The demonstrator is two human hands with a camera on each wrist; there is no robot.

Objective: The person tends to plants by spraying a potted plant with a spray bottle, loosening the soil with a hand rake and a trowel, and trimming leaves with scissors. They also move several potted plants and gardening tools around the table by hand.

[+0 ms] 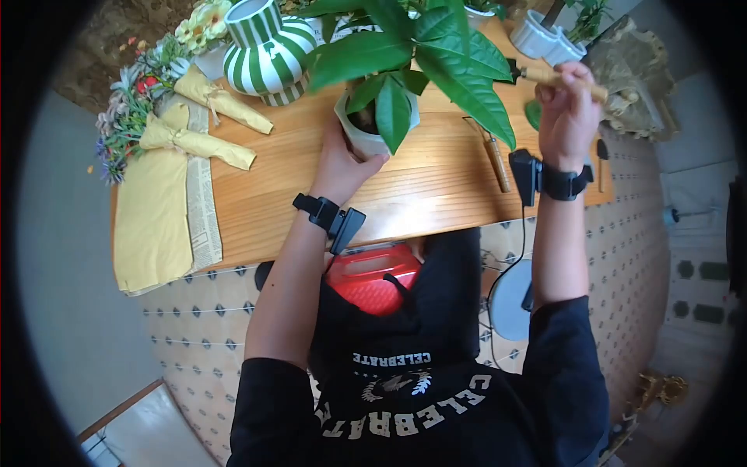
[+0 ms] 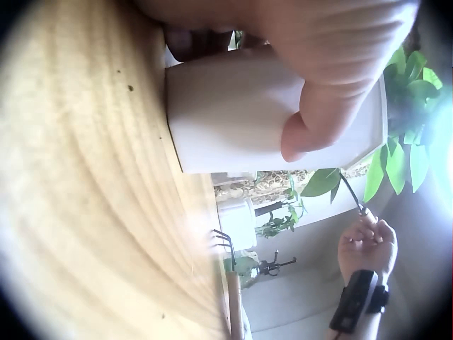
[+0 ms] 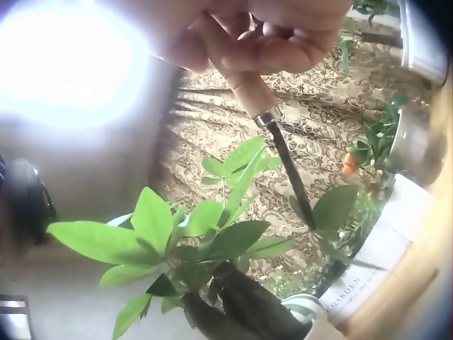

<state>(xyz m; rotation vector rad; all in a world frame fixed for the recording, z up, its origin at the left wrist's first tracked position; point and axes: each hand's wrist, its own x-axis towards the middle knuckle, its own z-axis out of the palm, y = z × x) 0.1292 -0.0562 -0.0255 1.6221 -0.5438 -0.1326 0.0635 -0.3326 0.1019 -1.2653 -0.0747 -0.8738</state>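
Hands at Work on a Potted Plant at a Wooden Table

A person in a black T-shirt sits at a glossy, honey-toned wooden table (image 1: 272, 187), its grain catching the light near the front edge. Patterned tile flooring (image 1: 198, 319) spreads below, beside a pale wall (image 1: 70, 202); patterned brown cloth (image 3: 212, 127) hangs behind. Yellow-wrapped flower bundles (image 1: 206, 148) lie at the person's left over yellow paper (image 1: 156, 218) and newsprint (image 1: 205, 226), near a green-and-white striped vase (image 1: 268, 66). A small hand rake (image 1: 496, 165) rests toward the right.

Between the hands, a white, flat-sided pot (image 1: 362, 145) stands upright on the table, near the vase. Its leafy plant (image 1: 467, 74) carries broad, pointed, glossy green leaves, some bright in the light and others in shadow, on thick brown stems. The left hand (image 1: 346, 165) grips the pot, its thumb pressed along one side. The right hand (image 1: 569, 117), raised beside the foliage, holds a wooden-handled tool (image 1: 538, 75) with a slim, dark metal shaft pointing toward the leaves; whether its tip touches them cannot be told.
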